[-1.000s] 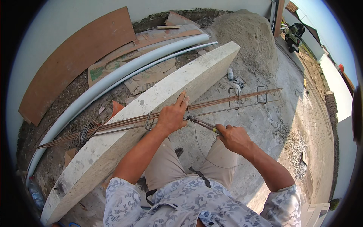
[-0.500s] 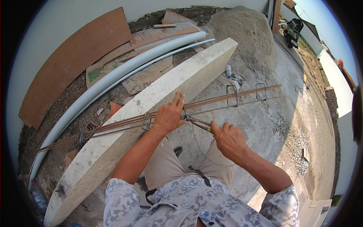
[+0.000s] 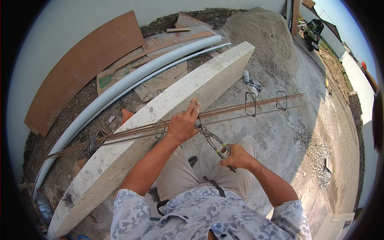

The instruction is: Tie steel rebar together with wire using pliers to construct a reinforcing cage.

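A bundle of thin reinforcing bars lies across a long pale concrete slab, and its right end sticks out past the slab. Bent square stirrups hang around the bars. My left hand is closed over the bars beside one stirrup, its forefinger reaching up. Gripped in my right hand are steel pincers, their handles spread somewhat. Their jaws meet the bars just right of my left thumb; what they bite on is too small to make out. A thin wire hangs below the jaws.
A coil of tie wire sits at the bars' left part. Beyond the slab lie a thick pale pipe, a thinner pipe and a brown board. A sand heap rises at the far side, and gravel lies right.
My right hand has moved down and nearer my body. The pincers have swung from pointing rightward to slanting down, with handles further apart. My left hand keeps its place on the bars.
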Demonstrator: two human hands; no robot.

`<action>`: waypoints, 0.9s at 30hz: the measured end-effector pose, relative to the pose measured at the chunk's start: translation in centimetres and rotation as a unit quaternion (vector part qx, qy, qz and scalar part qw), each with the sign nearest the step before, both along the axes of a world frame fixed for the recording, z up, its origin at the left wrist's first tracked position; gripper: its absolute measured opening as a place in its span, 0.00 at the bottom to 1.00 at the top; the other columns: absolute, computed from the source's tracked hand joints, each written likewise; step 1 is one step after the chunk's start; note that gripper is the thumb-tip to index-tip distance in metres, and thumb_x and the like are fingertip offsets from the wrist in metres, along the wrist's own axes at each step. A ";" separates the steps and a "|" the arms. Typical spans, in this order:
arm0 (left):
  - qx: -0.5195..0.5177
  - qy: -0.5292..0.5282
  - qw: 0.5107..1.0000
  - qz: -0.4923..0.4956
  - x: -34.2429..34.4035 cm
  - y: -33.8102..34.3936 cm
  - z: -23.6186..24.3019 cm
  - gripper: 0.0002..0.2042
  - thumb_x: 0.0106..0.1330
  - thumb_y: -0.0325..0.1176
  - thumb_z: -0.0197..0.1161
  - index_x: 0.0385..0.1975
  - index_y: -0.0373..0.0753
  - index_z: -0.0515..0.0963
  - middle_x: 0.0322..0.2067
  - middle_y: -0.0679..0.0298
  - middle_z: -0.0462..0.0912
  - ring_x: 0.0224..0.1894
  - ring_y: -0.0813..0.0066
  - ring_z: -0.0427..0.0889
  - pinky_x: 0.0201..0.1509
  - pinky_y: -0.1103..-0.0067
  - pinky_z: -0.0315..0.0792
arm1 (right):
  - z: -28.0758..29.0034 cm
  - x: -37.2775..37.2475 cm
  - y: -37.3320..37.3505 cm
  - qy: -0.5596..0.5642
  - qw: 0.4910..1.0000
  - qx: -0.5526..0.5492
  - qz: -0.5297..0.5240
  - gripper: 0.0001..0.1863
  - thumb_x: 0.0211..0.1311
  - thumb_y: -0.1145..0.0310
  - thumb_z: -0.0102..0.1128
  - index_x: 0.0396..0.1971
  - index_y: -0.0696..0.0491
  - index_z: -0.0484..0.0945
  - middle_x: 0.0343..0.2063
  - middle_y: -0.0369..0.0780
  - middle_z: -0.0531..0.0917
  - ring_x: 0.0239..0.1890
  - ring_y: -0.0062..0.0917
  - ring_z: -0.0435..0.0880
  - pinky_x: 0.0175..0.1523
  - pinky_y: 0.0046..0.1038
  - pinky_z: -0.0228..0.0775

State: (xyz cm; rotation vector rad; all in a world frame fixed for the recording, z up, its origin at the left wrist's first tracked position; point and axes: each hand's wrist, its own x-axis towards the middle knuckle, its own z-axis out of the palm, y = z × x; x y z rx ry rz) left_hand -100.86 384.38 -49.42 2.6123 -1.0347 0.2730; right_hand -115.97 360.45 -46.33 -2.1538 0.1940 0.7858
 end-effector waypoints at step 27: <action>-0.016 -0.036 0.999 -0.004 0.3 0.0 -0.4 0.49 0.39 0.40 0.85 0.67 0.36 0.69 0.73 0.49 0.65 0.38 0.58 0.87 0.42 0.67 0.82 | -1.9 -2.1 0.5 -0.002 0.986 0.145 -0.079 0.21 0.63 0.58 0.74 0.34 0.62 0.76 0.24 0.49 0.84 0.24 0.40 0.85 0.29 0.39 0.77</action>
